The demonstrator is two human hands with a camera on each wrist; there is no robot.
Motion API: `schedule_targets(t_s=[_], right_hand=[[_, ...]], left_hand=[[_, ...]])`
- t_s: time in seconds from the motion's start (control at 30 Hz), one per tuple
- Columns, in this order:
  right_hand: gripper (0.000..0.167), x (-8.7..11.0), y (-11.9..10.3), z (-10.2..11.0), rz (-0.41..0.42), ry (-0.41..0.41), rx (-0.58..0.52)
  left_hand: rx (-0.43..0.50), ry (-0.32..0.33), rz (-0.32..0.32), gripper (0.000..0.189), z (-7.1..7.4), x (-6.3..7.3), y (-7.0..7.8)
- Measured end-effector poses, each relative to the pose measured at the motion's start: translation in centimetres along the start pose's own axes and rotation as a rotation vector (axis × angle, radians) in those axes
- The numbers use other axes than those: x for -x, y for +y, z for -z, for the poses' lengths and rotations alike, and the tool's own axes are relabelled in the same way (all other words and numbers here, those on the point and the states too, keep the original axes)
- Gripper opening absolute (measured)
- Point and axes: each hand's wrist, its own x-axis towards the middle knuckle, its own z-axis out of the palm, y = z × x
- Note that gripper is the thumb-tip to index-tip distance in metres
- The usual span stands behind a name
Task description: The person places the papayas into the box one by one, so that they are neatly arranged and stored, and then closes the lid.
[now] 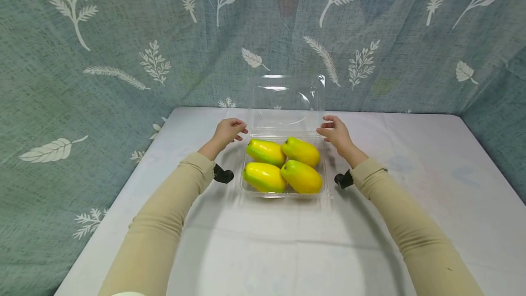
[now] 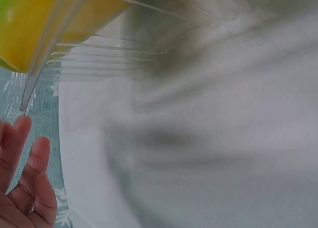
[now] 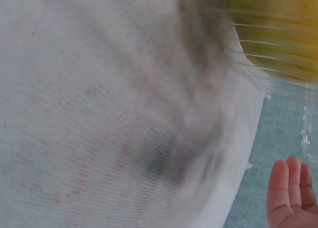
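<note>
A clear plastic clamshell box stands on the table with its transparent lid raised at the back. Several yellow-green papayas lie inside in two rows. My left hand is at the box's back left corner, fingers loosely bent. In the left wrist view, a fingertip of the left hand is right at the plastic rim. On the opposite side, my right hand is beside the back right corner, its fingers pointing inward. The right wrist view shows the fingers of that hand extended, with nothing between them.
A white cloth covers the table. Behind it hangs a green-blue curtain with white leaf prints, close behind the raised lid. Black wrist mounts stick out from both sleeves on either side of the box.
</note>
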Motion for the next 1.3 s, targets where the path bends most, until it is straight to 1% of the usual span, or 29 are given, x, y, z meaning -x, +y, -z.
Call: schedule_targets(t_s=[0.27,0.37,0.53,0.73,0.83,0.93,1.0,1.13,1.23,1.3], right_hand=[[0.056,0.0,-1.1,0.4,0.021,0.019,-0.043],[0.057,0.1,-1.7,0.6,0.037,0.019,-0.051],[0.059,0.2,-2.9,1.2,0.077,0.02,-0.043],[0.055,0.9,-4.8,2.1,0.13,0.025,-0.072],[0.055,1.5,-5.7,2.5,0.179,0.026,-0.088],[0.054,2.4,-6.6,2.9,0.235,0.032,-0.086],[0.052,3.1,-7.0,3.2,0.276,0.037,-0.08],[0.048,4.8,-7.5,3.9,0.339,0.031,-0.034],[0.045,6.1,-7.5,4.4,0.359,0.021,0.019],[0.044,7.0,-7.3,4.7,0.364,0.014,0.043]], left_hand=[[0.052,0.025,-0.005,0.031,0.4,0.0,0.6],[0.043,0.041,-0.036,0.029,0.6,-0.1,0.8],[0.024,0.082,-0.108,0.027,1.0,-0.2,1.4],[0.064,0.139,-0.176,0.027,1.6,0.1,2.6],[0.066,0.152,-0.213,0.027,2.1,0.5,3.3],[0.048,0.16,-0.257,0.026,2.6,1.1,3.7],[0.034,0.166,-0.29,0.027,3.0,1.6,3.9],[0.002,0.178,-0.349,0.028,3.6,3.0,4.0],[-0.03,0.156,-0.367,0.03,4.1,4.1,3.7],[-0.047,0.118,-0.365,0.031,4.4,4.8,3.5]])
